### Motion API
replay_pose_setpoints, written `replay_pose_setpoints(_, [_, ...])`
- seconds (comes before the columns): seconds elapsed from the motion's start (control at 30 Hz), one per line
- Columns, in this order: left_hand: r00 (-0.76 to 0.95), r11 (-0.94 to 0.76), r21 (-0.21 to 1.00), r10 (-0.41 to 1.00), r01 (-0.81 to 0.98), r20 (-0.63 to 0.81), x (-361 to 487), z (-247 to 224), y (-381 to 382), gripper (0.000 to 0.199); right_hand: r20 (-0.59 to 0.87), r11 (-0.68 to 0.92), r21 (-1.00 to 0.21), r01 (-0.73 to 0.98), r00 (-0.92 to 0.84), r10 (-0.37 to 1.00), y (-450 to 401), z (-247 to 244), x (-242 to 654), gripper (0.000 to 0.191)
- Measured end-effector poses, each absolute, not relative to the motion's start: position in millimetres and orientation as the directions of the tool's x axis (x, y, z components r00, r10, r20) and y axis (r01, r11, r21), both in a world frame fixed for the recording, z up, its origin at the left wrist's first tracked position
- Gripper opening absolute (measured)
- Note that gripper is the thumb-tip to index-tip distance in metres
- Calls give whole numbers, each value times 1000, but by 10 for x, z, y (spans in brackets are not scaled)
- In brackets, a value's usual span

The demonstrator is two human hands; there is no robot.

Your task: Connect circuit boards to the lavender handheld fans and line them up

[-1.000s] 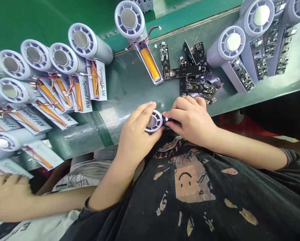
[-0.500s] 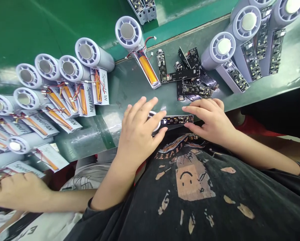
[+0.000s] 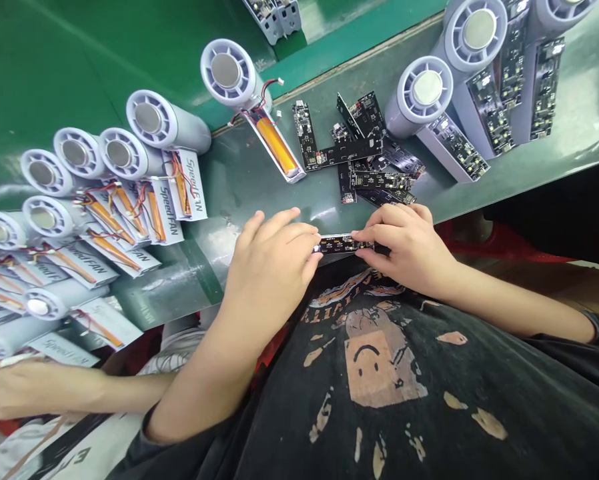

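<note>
A narrow black circuit board (image 3: 342,244) lies across the gap between my hands at the bench's near edge. My right hand (image 3: 402,250) pinches it with thumb and fingers. My left hand (image 3: 274,263) curls over its left end, and the palm hides whatever lies below. I cannot tell whether the round white fan head sits under there. A loose heap of similar black boards (image 3: 374,160) lies just beyond my right hand. Nearest my left hand, several "SpeedFAN" cards (image 3: 174,193) with orange batteries lie in a row.
Grey cylindrical fans (image 3: 167,120) stand along the green bench, with more fan housings with boards fitted (image 3: 489,100) at upper right. An open housing with an orange battery (image 3: 274,147) lies behind the boards. A co-worker's hand (image 3: 24,393) reaches in at lower left.
My hands have moved closer together, and my right fingers now pinch the board instead of resting beside it. The round fan head seen earlier is no longer visible. The whole view has shifted slightly.
</note>
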State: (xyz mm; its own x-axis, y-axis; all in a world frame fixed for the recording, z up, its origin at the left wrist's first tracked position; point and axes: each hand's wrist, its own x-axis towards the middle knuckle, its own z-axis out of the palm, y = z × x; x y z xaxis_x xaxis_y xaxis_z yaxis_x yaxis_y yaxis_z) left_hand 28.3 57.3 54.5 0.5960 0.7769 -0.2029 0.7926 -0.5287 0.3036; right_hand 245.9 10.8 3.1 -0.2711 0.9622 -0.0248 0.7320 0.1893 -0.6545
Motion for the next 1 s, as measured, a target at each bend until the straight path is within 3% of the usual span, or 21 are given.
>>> replay_pose_setpoints(0.13, [588,-510,321,776,798,-230,279,530,591,17,-15,228,-610,759,-298,954,100,48,2458,15])
replay_pose_setpoints(0.3, [593,-498,362,773,788,-228,248,437,580,19,17,388,-400,831,-416,909,165,75,2315,42])
replay_pose_setpoints(0.37, [599,-512,358,775,781,-199,234,400,560,18,-2,444,-325,835,-470,882,211,58,2223,31])
replay_pose_setpoints(0.47, [642,-586,347,764,732,-65,188,401,497,22,12,510,-274,816,-527,850,236,8,2174,18])
replay_pose_setpoints(0.57, [602,-657,321,754,682,263,76,467,430,47,125,495,-272,825,-480,869,162,-23,2354,22])
replay_pose_setpoints(0.67, [391,-672,422,717,608,577,-51,498,465,53,379,359,-353,864,-218,899,35,2,2816,29])
replay_pose_setpoints(0.77, [321,-608,483,770,630,551,-68,405,654,42,519,20,-437,899,234,822,-32,36,3479,32])
replay_pose_setpoints(0.87, [406,-583,383,795,717,451,38,219,961,35,404,-330,-454,827,521,752,28,3,4097,31])
replay_pose_setpoints(1.0, [541,-619,214,774,755,330,202,34,1443,44,176,-586,-409,700,690,702,240,-99,4466,30])
